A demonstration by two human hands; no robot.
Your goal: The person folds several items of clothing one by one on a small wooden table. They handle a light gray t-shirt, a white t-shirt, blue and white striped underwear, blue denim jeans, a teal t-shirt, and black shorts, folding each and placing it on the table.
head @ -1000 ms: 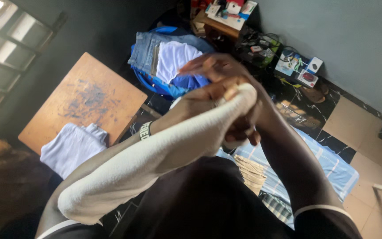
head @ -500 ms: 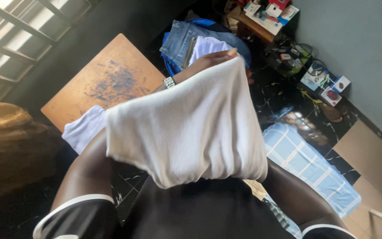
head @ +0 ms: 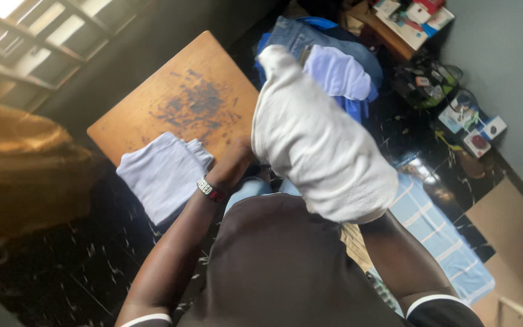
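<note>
A white cloth (head: pixel 316 151) is raised in front of me and drapes over my right hand, which is hidden inside it; only my right forearm (head: pixel 398 251) shows below its hem. My left hand (head: pixel 237 158), with a dark band on the wrist, is at the cloth's lower left edge, its fingers tucked behind the fabric. A folded pale cloth (head: pixel 161 172) lies on the near corner of a worn wooden table (head: pixel 183 91), just left of my left hand.
A blue basin (head: pixel 266 43) heaped with jeans (head: pixel 295 36) and a white garment (head: pixel 337 72) stands beyond the table. A blue checked cloth (head: pixel 443 236) lies on the dark floor at right. Boxes and cables (head: pixel 449 106) sit by the wall. A window (head: pixel 25 30) is at top left.
The white cloth was spread wide between both hands; now it is bunched over my raised right hand. My left hand has dropped to its lower edge. The view has shifted toward the table.
</note>
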